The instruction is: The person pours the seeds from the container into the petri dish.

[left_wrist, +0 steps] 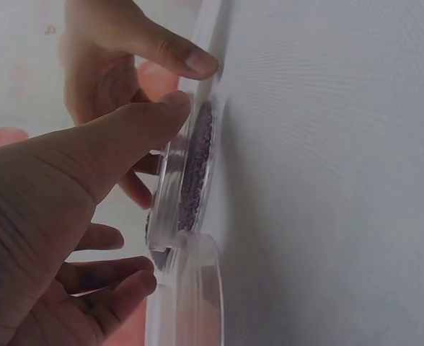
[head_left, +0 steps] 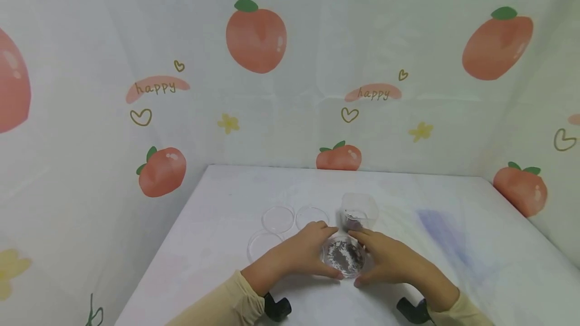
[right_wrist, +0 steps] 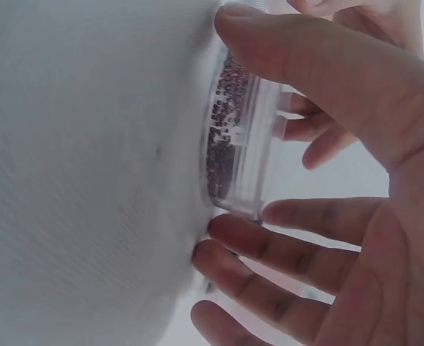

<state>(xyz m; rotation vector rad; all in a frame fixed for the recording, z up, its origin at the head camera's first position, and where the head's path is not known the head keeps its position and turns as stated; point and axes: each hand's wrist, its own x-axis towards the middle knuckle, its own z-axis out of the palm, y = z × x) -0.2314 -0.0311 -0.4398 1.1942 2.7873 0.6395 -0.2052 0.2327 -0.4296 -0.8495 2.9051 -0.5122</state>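
Left grip [head_left: 305, 253] clasps the side of one clear, shallow round dish [head_left: 345, 256] of dark granules with pale gaps, right grip [head_left: 391, 258] clasping its other side, on a white table [head_left: 213, 230] before a fruit-printed pale backdrop [head_left: 281, 104], three clear round pieces [head_left: 278, 219] lying left, one translucent container [head_left: 369, 205] just beyond.

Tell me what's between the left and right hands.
A round clear dish with dark grains inside lies between the left hand and the right hand, as the head view shows.
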